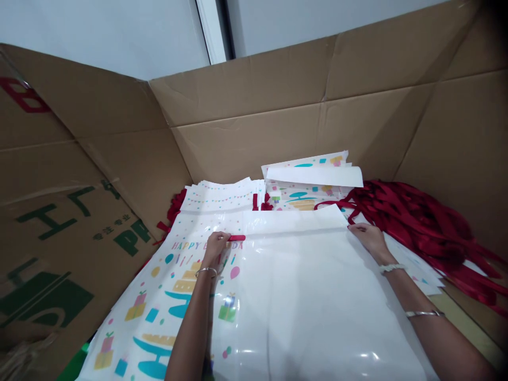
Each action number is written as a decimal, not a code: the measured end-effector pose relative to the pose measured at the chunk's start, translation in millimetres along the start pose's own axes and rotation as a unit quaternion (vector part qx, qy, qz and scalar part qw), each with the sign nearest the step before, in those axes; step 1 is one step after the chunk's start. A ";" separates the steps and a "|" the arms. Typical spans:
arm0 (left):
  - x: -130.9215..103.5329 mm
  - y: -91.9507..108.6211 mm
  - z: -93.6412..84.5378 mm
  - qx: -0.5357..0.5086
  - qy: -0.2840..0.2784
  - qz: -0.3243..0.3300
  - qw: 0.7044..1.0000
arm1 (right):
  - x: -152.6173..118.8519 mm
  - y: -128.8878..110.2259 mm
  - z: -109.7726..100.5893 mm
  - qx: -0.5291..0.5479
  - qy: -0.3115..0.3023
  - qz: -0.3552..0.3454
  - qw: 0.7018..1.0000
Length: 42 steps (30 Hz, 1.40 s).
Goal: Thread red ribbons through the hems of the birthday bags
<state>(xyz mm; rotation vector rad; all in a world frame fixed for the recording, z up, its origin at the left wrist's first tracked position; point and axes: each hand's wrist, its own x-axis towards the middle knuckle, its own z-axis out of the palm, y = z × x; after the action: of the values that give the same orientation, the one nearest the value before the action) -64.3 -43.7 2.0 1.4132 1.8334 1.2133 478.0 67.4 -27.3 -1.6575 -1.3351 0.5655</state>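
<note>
A large glossy sheet (317, 286), plain white on most of its face, lies over printed birthday sheets (159, 286) with cakes, gifts and balloons. My left hand (217, 247) is closed at the middle of the pile, its fingertips on one end of a short red strip (238, 238). The fingers of my right hand (367, 238) pinch the upper right corner of the white sheet, where a bit of red shows at the fingertips. Bracelets circle both wrists.
Tall cardboard walls (254, 95) enclose the pile at the back and left. Long red ribbons (420, 222) are heaped at the right. Behind the white sheet lie more printed sheets (218, 196) and a curled white one (313, 176).
</note>
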 end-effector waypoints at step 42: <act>-12.4 6.4 -16.9 -0.076 -0.027 -0.005 0.997 | -0.8 7.7 10.8 -0.030 0.015 -0.012 0.999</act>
<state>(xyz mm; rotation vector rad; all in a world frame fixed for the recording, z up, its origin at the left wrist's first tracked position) -71.2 -60.7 14.0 1.3377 1.6743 1.2685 473.2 70.4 -39.2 -1.6891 -1.3598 0.4899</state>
